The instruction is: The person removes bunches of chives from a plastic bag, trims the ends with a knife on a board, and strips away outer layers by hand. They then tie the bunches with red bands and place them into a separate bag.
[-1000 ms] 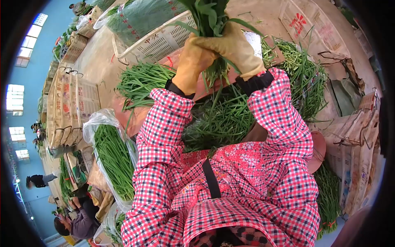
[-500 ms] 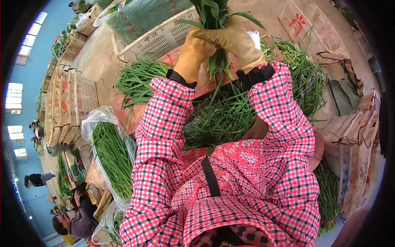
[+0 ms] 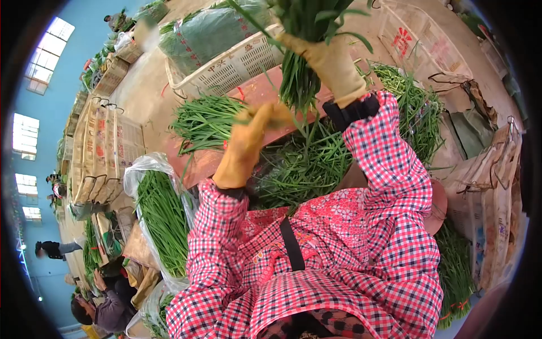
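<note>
A bunch of garlic chives [image 3: 298, 79] is held up at the top by my right hand [image 3: 327, 62], in a pale work glove wrapped around its stalks. The cut ends hang down below the glove. Lower and to the left, my left hand [image 3: 254, 141], in an orange-yellow glove, is apart from the bunch. Its fingers are curled together and blurred, and I cannot tell what is in them. A pile of chives [image 3: 208, 121] lies beside it on a reddish board [image 3: 268, 85]. Loose leaves [image 3: 305, 166] are heaped below both hands, in front of my apron.
A white plastic crate [image 3: 226, 70] with a wrapped green bundle [image 3: 212, 34] stands beyond the board. Bagged chives [image 3: 162, 217] lie to my left, stacked crates [image 3: 104, 152] behind them. More chives [image 3: 415, 110] and crates [image 3: 491, 198] are at right. A person [image 3: 107, 299] sits lower left.
My left hand has come off the bunch and moved down and to the left. My right hand keeps the chives up near the same place. The view has shifted slightly.
</note>
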{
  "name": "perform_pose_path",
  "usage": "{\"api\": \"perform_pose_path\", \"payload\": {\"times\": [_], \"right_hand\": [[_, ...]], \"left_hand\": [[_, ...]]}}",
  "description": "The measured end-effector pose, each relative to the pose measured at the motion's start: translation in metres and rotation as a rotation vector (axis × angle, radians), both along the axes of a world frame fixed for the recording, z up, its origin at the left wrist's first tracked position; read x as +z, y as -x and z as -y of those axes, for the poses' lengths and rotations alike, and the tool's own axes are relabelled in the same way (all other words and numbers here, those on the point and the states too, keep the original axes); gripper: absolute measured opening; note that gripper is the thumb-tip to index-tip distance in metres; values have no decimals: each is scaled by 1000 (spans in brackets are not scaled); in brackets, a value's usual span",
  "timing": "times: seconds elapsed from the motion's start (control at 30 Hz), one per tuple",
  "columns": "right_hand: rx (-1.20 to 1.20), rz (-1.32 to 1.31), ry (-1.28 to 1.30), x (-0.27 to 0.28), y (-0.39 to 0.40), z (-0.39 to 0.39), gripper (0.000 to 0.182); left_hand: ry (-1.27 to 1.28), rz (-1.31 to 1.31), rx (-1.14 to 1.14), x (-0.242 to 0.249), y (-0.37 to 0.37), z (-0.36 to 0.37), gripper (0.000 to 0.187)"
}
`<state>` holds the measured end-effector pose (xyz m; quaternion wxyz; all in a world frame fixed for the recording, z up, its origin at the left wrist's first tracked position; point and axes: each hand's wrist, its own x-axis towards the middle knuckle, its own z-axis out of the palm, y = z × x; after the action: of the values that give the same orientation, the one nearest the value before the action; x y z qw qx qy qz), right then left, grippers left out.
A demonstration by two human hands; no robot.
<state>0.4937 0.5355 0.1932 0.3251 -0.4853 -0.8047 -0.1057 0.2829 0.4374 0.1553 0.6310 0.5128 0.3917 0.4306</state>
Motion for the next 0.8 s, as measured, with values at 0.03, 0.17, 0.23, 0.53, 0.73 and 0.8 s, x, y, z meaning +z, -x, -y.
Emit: {"api": "perform_pose_path", "payload": {"times": [0.03,0.17,0.23,0.53,0.73,0.8], "right_hand": [[15,136,-266,1,6,14,40],[799,-101,-149,15,33,76,31],[1046,38,4,8,48,118,25],[1133,737,96,-87,65,209,29],[1042,753,70,-56,60,197,37],[1005,709,76,-48,49,198,40]], "left_hand": [[267,289,-142,-12,4,21,66],[386,607,-323,-53,-14,60,91],[421,646,-389,-59,-15,65,100],[533,703,-394,-47,-15,110,89],[544,577,-280,-50,-17,83,51],[495,483,-231,-45,-20,71,45]]}}
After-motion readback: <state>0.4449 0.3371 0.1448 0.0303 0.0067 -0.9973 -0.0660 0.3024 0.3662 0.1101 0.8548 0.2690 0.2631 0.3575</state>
